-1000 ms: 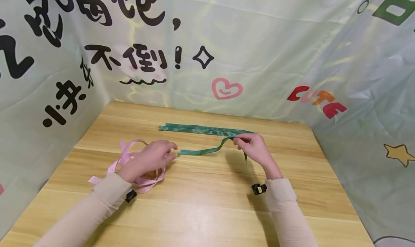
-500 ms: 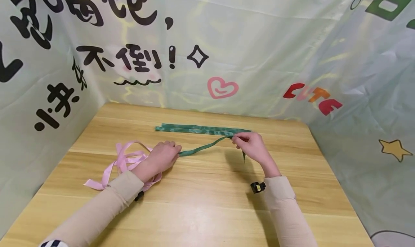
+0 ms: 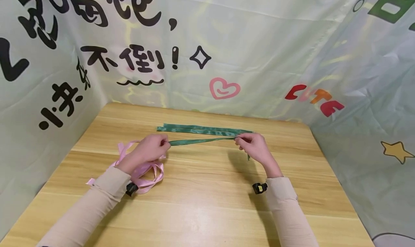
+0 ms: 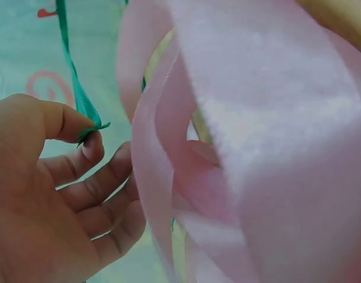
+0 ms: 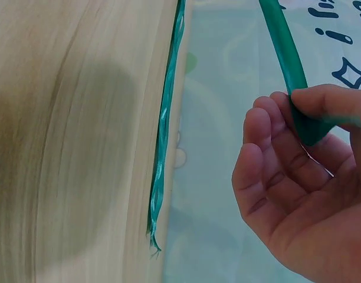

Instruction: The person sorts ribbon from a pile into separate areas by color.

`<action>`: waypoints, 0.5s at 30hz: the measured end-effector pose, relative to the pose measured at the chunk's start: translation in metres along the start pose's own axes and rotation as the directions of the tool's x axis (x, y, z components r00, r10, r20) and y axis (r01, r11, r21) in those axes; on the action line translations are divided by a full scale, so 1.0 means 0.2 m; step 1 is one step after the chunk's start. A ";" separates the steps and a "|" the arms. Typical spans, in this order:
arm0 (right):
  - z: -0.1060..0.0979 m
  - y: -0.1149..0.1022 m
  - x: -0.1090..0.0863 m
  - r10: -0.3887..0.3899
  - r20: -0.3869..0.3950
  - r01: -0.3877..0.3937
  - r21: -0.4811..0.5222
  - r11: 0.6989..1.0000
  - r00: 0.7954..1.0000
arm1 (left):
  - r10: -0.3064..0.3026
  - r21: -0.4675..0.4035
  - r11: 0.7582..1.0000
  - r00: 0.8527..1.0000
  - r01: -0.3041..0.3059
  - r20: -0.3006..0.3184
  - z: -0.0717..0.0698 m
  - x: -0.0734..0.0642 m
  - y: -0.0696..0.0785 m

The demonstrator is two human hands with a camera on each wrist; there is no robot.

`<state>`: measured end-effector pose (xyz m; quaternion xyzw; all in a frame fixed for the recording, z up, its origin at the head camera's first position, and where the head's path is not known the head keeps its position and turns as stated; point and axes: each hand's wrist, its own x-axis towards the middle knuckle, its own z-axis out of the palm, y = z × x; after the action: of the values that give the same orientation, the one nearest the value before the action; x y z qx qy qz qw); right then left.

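Spanning the gap between a person's two hands, a narrow green ribbon (image 3: pixel 201 141) is held above the table (image 3: pixel 207 207), nearly straight, its long axis running left to right. The left hand (image 3: pixel 147 149) pinches one end between thumb and forefinger, its other fingers loosely bent. The right hand (image 3: pixel 254 148) pinches it near the opposite end, a short tail dangling below, the remaining fingers loosely curved. Green strips (image 3: pixel 194 127) lie on the table just beyond, side by side and almost parallel to the ribbon, whose left end sits slightly closer to the person. The right hand is nearer those strips, beside their right ends; the left is nearest a loose pile of pink ribbon (image 4: pixel 281 141).
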<state>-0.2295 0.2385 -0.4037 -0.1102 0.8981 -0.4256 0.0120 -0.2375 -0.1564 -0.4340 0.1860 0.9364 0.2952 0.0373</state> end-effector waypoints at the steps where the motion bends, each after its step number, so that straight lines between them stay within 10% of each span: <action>1: 0.00 0.00 0.00 0.001 0.000 -0.001 -0.001 1.000 1.000 | -0.010 -0.011 1.000 1.000 0.010 -0.006 -0.01 0.00 0.00; 15: -0.05 0.11 0.02 0.070 -0.020 -0.071 -0.035 0.997 0.997 | -0.161 -0.119 0.981 0.986 0.156 -0.033 -0.06 0.03 -0.08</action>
<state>-0.2392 0.2581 -0.4142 -0.0745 0.9090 -0.4097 0.0165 -0.2497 -0.1736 -0.4323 0.1020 0.9301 0.3491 0.0514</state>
